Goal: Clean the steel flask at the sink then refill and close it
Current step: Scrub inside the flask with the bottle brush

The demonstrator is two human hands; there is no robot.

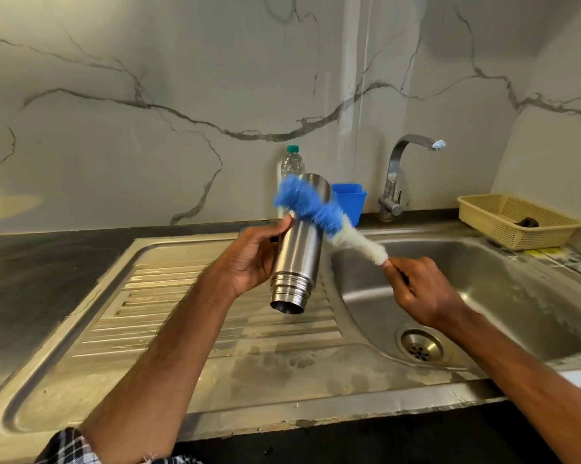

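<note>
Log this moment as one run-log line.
left hand: holds steel flask, uncapped, mouth down | right hand: holds bottle brush across flask body | tap: no water visible

One head-worn view looks forward and down, close over the sink (533, 296).

Steel flask (297, 249) uncapped, mouth tilted down (over drainboard); blue-white brush (319, 216) across it.
</note>
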